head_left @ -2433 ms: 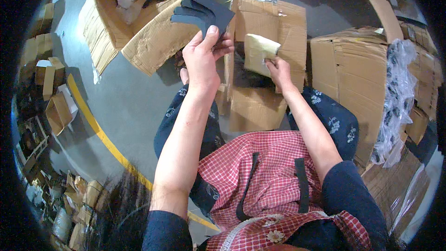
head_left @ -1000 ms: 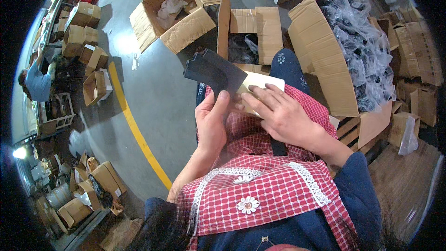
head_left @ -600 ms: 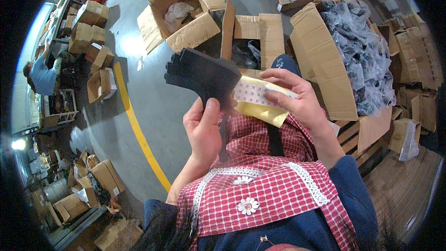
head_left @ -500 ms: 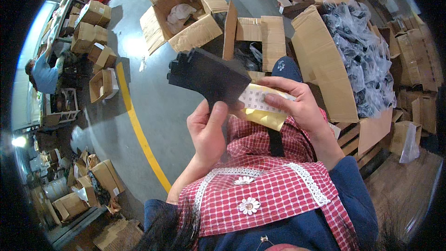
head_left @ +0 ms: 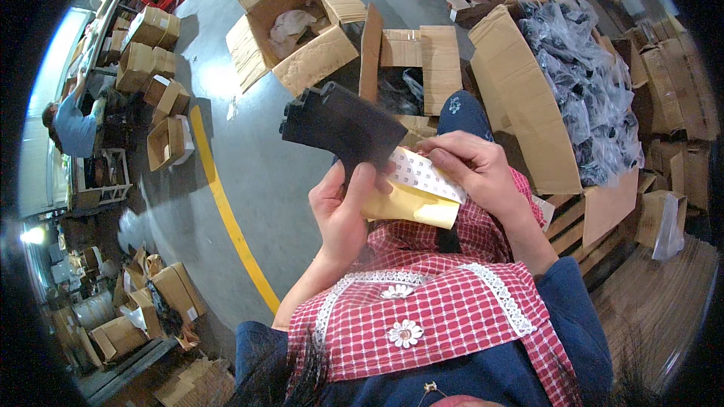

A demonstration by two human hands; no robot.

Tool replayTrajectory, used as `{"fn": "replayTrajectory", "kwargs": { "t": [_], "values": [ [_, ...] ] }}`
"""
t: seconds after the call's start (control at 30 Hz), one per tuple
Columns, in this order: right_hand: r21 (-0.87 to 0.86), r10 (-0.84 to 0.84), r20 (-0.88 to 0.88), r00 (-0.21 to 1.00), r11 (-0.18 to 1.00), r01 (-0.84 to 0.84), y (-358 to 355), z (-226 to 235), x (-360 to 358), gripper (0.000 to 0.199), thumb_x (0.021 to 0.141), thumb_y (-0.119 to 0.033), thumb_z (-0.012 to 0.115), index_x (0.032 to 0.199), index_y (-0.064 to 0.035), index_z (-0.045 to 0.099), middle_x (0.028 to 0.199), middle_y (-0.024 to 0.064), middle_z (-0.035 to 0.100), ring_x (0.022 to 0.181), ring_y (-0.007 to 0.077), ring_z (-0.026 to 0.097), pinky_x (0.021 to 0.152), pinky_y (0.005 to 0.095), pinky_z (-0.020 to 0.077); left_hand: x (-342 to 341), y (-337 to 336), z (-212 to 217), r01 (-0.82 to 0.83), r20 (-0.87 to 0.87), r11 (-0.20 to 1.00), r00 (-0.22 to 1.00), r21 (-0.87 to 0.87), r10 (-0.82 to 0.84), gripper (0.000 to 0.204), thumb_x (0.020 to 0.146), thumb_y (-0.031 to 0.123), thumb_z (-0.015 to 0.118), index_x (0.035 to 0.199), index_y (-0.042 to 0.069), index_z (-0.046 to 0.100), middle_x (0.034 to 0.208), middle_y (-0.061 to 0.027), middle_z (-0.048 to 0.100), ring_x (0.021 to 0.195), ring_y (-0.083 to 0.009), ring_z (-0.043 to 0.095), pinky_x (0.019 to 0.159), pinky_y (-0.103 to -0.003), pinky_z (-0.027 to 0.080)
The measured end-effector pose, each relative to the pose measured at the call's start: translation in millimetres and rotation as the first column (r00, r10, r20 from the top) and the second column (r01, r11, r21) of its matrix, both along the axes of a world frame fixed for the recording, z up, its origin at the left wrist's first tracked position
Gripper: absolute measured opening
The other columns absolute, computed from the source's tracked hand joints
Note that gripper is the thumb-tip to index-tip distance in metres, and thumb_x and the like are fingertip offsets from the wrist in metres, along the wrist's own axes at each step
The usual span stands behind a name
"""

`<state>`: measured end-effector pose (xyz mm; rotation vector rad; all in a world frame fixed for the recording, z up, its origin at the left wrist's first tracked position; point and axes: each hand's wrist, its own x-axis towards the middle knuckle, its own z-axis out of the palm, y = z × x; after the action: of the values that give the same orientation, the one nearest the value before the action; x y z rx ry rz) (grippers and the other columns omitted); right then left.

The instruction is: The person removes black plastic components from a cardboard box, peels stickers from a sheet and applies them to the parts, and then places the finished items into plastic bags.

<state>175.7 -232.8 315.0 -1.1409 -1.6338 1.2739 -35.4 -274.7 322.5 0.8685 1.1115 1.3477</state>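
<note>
My left hand (head_left: 341, 207) is closed, its thumb pressed on the lower end of a black, blocky part (head_left: 343, 124) with a notched far end; its exact kind I cannot tell. A sheet of small white labels (head_left: 424, 175) with a yellow backing (head_left: 418, 207) passes behind my left fingers and spreads to the right, its lower part curling. My right hand (head_left: 473, 169) pinches at the sheet's upper right edge, thumb and forefinger together. Whether a single label sits between those fingertips is too small to see.
A large carton (head_left: 528, 105) at the right stands packed with clear-bagged dark items (head_left: 581, 90). Ahead is an open carton (head_left: 317, 53) with crumpled white material inside. A yellow floor line (head_left: 226, 211) runs at the left. Further left, a person in blue (head_left: 75, 128) works near shelves.
My right fingers have shifted from lying over the labels to the sheet's upper edge. The sheet has tilted, showing more yellow backing. The black part has dipped slightly and turned.
</note>
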Motion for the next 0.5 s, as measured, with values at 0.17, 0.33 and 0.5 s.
{"fn": "replayTrajectory", "kwargs": {
  "t": [0.17, 0.33, 0.5],
  "values": [
    [0.107, 0.014, 0.12, 0.993, 0.994, -0.027, -5, 17, 8, 0.036, 0.087, -0.012, 0.073, 0.119, 0.0013, 0.066, 0.111, 0.0146, 0.069, 0.103, 0.0223, 0.068, 0.089, 0.0326, 0.0529, -4, -4, -7, 0.025, -0.171, 0.999, 0.985, 0.044, -0.017, 0.019, 0.101, 0.01, 0.054, 0.11, -0.004, 0.064, 0.094, -0.008, 0.069, 0.078, -0.0114, 0.061, 0.071, -0.025, 0.048],
    [0.226, -0.066, 0.21, 0.976, 0.974, 0.017, -18, 15, -2, 0.049, 0.075, -0.022, 0.083, 0.114, 0.0009, 0.066, 0.11, 0.0181, 0.068, 0.099, 0.0311, 0.068, 0.085, 0.037, 0.054, 3, -5, -5, 0.034, -0.084, 0.998, 0.996, 0.045, -0.03, 0.018, 0.101, 0.008, 0.054, 0.111, -0.003, 0.063, 0.092, -0.0053, 0.068, 0.082, -0.0088, 0.061, 0.074, -0.022, 0.048],
    [0.165, -0.099, 0.164, 0.981, 0.984, 0.072, -24, 8, -5, 0.046, 0.076, -0.019, 0.082, 0.114, 0.0002, 0.066, 0.106, 0.0161, 0.07, 0.095, 0.0291, 0.07, 0.084, 0.0362, 0.0544, 2, -7, -15, 0.022, -0.011, 1.0, 1.0, 0.012, -0.022, 0.024, 0.102, 0.01, 0.048, 0.112, -0.006, 0.062, 0.098, -0.0113, 0.068, 0.077, -0.0149, 0.06, 0.069, -0.028, 0.049]
  ]
}}
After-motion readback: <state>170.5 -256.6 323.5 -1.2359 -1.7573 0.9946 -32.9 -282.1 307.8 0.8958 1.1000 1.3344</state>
